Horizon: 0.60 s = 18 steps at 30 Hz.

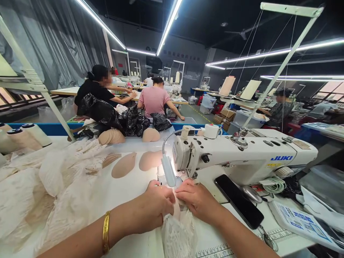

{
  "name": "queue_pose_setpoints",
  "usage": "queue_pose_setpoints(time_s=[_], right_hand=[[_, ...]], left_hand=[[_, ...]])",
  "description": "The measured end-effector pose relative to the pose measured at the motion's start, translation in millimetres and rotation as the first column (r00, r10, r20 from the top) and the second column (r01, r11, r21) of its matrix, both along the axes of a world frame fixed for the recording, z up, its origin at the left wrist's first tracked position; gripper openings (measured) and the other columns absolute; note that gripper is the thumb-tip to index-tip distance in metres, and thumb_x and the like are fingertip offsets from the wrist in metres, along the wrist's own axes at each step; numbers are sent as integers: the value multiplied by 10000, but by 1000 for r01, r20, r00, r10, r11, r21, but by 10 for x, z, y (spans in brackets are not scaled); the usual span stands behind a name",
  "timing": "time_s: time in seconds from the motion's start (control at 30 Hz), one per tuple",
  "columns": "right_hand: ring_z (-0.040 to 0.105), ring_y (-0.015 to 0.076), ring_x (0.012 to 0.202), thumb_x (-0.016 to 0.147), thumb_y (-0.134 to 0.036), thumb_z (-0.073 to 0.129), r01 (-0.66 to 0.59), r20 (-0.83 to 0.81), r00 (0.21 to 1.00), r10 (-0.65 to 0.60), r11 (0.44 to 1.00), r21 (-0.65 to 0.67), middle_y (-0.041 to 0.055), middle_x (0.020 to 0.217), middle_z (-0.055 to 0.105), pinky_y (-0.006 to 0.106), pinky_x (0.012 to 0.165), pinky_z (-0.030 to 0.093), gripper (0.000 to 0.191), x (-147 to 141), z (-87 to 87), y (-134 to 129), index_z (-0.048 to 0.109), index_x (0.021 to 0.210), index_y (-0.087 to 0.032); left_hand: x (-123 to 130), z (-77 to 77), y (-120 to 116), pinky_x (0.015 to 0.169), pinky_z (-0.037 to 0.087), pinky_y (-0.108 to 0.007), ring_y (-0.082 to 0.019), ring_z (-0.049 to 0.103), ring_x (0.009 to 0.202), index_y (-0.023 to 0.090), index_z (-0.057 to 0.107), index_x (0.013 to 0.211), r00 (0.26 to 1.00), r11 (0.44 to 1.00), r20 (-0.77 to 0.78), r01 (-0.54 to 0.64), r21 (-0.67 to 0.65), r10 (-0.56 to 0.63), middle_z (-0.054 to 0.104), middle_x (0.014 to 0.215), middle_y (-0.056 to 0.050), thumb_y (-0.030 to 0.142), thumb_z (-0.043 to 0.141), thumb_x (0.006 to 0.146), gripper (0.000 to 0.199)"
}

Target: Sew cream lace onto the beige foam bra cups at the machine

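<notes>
Close to the needle area of a white sewing machine (242, 150), my left hand (156, 206) is closed, its curled fingers pinching pale lace fabric (179, 236). My right hand (200, 200) lies on the other side of that fabric, fingers pressed together on it right below the machine head. The fabric hangs down between both hands toward the table's front edge. A small lamp (168, 171) on a bendable neck lights the spot and partly hides the needle. Beige oval cup pieces (124, 165) lie flat on the table beyond my left hand.
Piled lace fabric (61, 190) covers the table's left side. A black phone (239, 201) and a printed white box (302, 224) lie on the right. Thread cones (34, 134) stand at far left. Black plastic bags (134, 120) sit behind; several people work farther back.
</notes>
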State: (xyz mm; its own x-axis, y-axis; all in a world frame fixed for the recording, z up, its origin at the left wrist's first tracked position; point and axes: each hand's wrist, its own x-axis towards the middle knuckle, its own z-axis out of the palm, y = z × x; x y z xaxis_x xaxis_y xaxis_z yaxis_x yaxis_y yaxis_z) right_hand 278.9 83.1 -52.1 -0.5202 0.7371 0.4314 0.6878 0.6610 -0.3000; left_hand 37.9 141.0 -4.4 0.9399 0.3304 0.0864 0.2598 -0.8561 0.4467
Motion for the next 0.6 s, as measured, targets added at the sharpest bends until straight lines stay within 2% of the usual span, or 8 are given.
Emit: queue_pose_setpoints(time_s=[0.13,0.33,0.6], right_hand=[[675,224,939,996,-51,459,80,-25,996,-81,997,-21,29,1015,798,340,762,494,382,29,-11,21,757,1041,-286],[659,251,962,981,-71,501,137,-14,990,-138,990,-19,21,1004,794,380,828,515,389,39,-49,29,765,1117,-323],[666,255,970,968,-63,505,139,-17,990,-139,990,-20,22,1001,797,376,847,512,389,54,-42,6,757,1119,-319]], left_hand=[[13,-50,7,958,365,-443,-215,599,865,202,655,657,997,999,70,-19,-38,22,709,1048,-37,-12,549,628,241],[45,-66,26,924,339,-442,-233,626,898,218,706,730,996,999,83,-20,-30,23,717,1066,-42,-23,537,595,324],[98,-79,-60,916,319,-438,-234,650,923,212,739,792,997,997,-37,-70,-41,69,710,1143,-48,-62,559,637,363]])
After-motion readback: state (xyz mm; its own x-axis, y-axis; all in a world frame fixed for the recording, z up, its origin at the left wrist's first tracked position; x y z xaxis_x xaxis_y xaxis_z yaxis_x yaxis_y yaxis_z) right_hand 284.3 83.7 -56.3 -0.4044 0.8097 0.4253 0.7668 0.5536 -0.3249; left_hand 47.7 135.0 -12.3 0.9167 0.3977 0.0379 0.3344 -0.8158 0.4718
